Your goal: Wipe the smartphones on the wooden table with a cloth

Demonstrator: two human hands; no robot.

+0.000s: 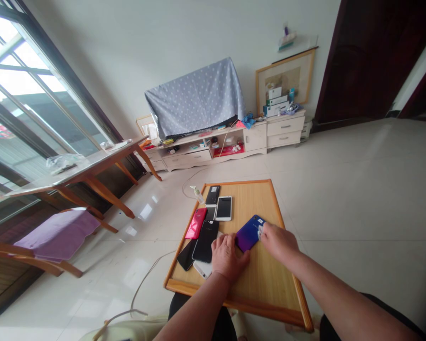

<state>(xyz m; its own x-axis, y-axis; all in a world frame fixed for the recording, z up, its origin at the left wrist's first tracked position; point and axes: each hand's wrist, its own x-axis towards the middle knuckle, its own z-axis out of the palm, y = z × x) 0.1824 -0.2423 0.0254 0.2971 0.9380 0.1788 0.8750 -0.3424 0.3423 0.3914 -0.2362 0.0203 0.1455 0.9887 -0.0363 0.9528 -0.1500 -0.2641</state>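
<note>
Blue-purple smartphone (249, 233) lying back-up on wooden counter (262, 279); right hand (279, 244) has fingers (261, 229) closed narrow over its right end. Left hand (230, 258) flat on counter, fingers loose, holding nothing, just beside phone's lower corner, black smartphone (206, 241) at its other side

- Camera worn on the person's head, looking forward and down from above the hands.
- Picture rolled, so the room slants; wide lens takes in much of it.
- Closest, at lower middle: left hand (230, 258), right hand (279, 244) and board (259, 208), seen from just above.
- Farther off: window (31, 104) along the left side, cabinet (213, 151) well away near the top.
</note>
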